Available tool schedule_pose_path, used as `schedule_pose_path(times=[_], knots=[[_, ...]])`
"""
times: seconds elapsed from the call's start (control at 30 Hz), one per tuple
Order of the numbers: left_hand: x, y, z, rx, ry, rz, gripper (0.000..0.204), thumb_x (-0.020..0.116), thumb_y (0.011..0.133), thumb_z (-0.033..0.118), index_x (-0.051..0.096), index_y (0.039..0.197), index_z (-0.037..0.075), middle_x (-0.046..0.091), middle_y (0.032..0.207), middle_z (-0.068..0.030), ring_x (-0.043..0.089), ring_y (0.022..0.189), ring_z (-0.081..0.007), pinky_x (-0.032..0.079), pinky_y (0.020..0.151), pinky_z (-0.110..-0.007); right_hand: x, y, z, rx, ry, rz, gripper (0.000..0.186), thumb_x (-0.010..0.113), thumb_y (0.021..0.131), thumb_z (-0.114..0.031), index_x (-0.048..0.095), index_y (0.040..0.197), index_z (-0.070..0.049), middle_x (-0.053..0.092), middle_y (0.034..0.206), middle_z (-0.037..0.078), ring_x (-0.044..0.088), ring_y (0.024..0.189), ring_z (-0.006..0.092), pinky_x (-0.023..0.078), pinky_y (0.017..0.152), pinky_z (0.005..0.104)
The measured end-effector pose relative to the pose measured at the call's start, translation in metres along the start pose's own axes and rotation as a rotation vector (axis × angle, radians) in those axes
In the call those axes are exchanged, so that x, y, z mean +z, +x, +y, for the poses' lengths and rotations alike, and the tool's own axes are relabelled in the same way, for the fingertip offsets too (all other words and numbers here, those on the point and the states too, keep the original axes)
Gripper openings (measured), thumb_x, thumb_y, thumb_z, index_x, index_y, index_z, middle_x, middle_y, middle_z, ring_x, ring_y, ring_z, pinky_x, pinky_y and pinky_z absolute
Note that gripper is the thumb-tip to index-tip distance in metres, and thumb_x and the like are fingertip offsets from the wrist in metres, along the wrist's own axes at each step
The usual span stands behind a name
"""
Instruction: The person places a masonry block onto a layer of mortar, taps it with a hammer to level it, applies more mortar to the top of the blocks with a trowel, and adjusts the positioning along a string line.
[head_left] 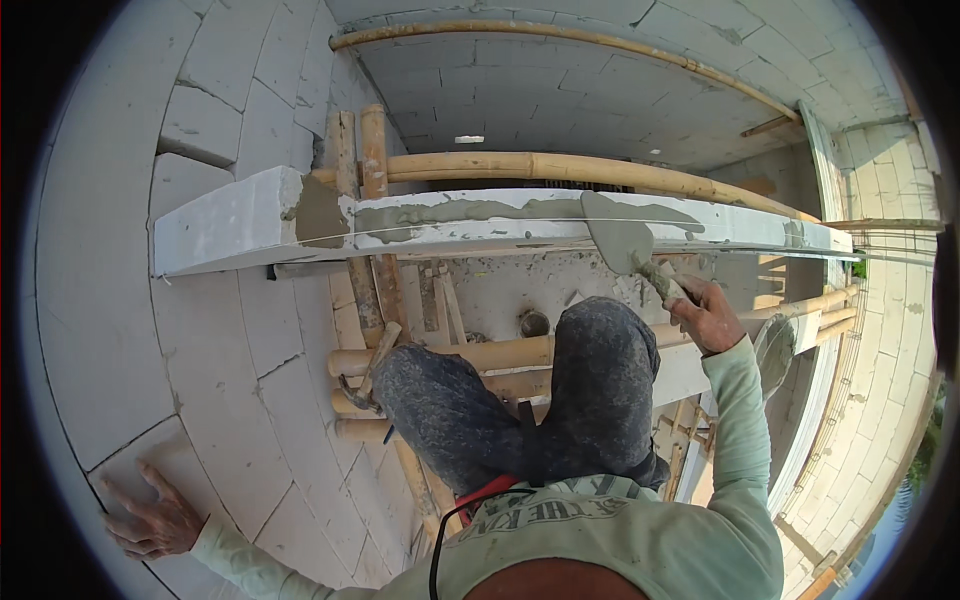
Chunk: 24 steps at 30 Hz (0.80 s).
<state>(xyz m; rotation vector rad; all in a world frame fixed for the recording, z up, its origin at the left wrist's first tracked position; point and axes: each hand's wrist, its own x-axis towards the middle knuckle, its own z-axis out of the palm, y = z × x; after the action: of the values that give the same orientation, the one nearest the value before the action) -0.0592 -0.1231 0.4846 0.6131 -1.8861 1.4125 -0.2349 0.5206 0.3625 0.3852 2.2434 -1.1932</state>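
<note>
My right hand (708, 312) is closed around the handle of a trowel (620, 236). The trowel's grey blade lies against the top of a narrow course of white blocks (460, 222), where wet mortar (470, 210) is spread unevenly. A thin string (560, 218) runs along that course. At its left end stands a white block (228, 222) with mortar on its end face. Over on the left, my left hand (160, 518) rests on the block wall (225, 390), fingers spread and holding nothing.
Bamboo poles (500, 354) form scaffolding below my knees, and another bamboo pole (600, 174) runs behind the course. A hammer (374, 372) hangs by my left knee. A mortar-smeared pan (775, 355) is right of my right arm. Rubble lies on the floor far below.
</note>
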Motion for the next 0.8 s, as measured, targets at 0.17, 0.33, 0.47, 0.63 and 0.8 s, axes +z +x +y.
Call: schedule_pose_path(times=[0.17,0.33,0.47,0.63,0.8], knots=[[-0.008,0.010,0.019,0.004,-0.097,0.095,0.063,0.063,0.077,0.066,0.056,0.129,0.031,0.040,0.136,-0.0053,0.038,0.125,-0.0254,0.034,0.100,-0.049,0.035,0.023,-0.045,-0.159,0.108,-0.064,0.036,0.059,0.082,-0.016,0.058,0.111,0.004,0.059,0.082,0.008,0.053,0.068,0.0133,0.046,0.063,0.0275],[-0.017,0.010,0.005,0.006,-0.108,0.015,0.063,0.064,0.079,0.062,0.054,0.131,0.028,0.033,0.140,-0.0076,0.032,0.130,-0.0317,0.030,0.103,-0.057,0.139,0.020,-0.075,-0.180,0.372,-0.229,0.037,0.065,0.081,-0.010,0.049,0.111,0.005,0.059,0.084,0.011,0.060,0.068,0.0159,0.051,0.062,0.0293],[-0.012,0.005,0.019,0.003,-0.139,0.019,0.065,0.064,0.079,0.062,0.051,0.133,0.028,0.030,0.142,-0.0076,0.030,0.131,-0.0330,0.028,0.103,-0.059,0.221,0.014,-0.084,-0.122,0.451,-0.252,0.034,0.067,0.082,-0.010,0.047,0.106,0.004,0.058,0.088,0.013,0.060,0.077,0.0190,0.051,0.066,0.0326],[-0.013,0.011,0.015,0.007,-0.159,0.074,0.065,0.063,0.079,0.063,0.051,0.134,0.030,0.036,0.140,-0.0081,0.033,0.130,-0.0322,0.030,0.103,-0.056,0.308,0.022,-0.101,-0.402,0.289,0.043,0.042,0.071,0.079,-0.016,0.045,0.105,0.004,0.055,0.087,0.016,0.057,0.082,0.0288,0.047,0.076,0.0393],[-0.016,0.010,0.017,0.009,-0.164,0.056,0.065,0.063,0.080,0.061,0.049,0.135,0.031,0.036,0.140,-0.0087,0.032,0.131,-0.0328,0.029,0.105,-0.055,0.369,0.041,-0.117,-0.429,0.327,0.136,0.053,0.073,0.076,-0.012,0.037,0.112,0.005,0.048,0.104,0.025,0.053,0.094,0.0400,0.043,0.084,0.0455]])
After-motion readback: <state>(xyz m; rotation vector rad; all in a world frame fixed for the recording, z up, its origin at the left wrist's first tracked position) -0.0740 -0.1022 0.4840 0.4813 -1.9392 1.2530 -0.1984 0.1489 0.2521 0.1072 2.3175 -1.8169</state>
